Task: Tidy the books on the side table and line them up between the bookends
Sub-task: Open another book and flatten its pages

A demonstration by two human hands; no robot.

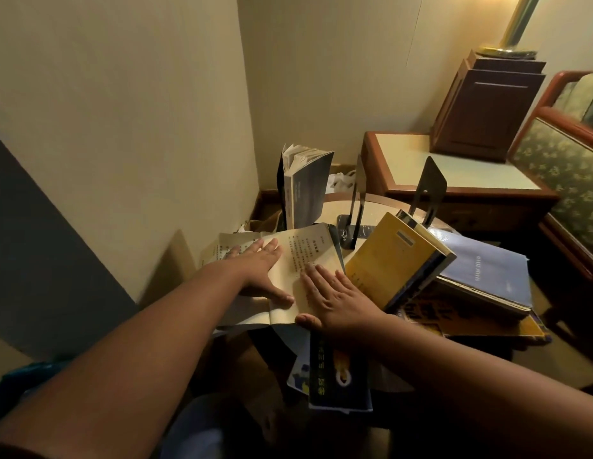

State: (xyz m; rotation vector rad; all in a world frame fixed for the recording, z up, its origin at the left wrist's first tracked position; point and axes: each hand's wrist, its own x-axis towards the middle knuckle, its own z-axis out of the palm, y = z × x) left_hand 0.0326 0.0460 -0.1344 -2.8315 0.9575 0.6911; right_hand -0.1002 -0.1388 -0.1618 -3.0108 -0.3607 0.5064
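Observation:
An open book (298,256) with printed cream pages lies flat on the round side table (331,208). My left hand (258,266) rests flat on its left page, fingers spread. My right hand (334,296) presses flat on its right page near the spine. A dark blue book (305,190) stands upright at the back, pages fanned. Two black metal bookends (356,207) (427,190) stand behind. A yellow book (387,260) leans tilted over a blue-grey book (487,270) on the right. A dark book with yellow lettering (334,376) hangs over the front edge.
The wall (139,127) runs close on the left. A wooden bedside cabinet (454,173) stands behind the table, with a dark wooden box (487,107) and a brass lamp pole (520,21) on it. An upholstered chair (566,173) is at the right.

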